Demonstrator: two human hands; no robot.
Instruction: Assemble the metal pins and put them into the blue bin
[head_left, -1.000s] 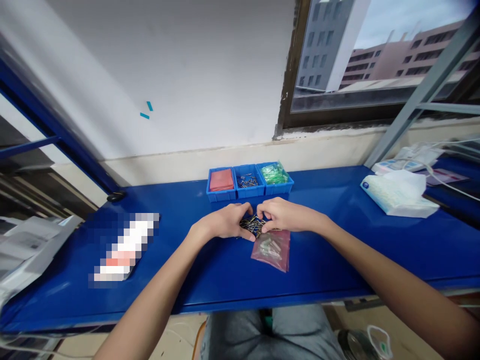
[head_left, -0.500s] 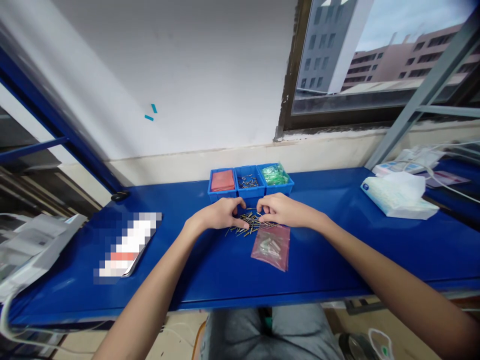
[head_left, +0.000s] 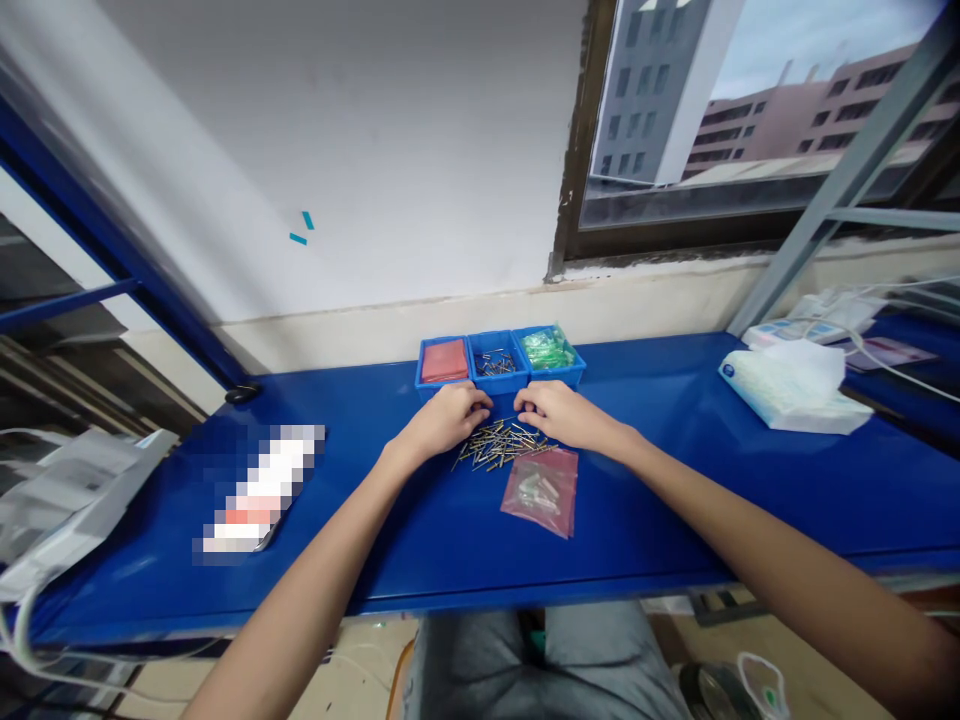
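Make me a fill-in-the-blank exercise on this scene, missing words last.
1. The table is ____ in colour.
2. Beyond the left hand and the right hand, the bins in the row number ____.
3. The packets in the rightmost bin are coloured ____.
4. Of the pile of metal pins and the pink bag, nearer the table's front edge lies the ____.
Missing words: blue; three; green; pink bag.

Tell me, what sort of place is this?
Probably a workshop bench for small parts: the long blue worktop carries three blue bins of sorted items, a loose pile of thin metal pieces, and a pinkish bag with small parts showing through.
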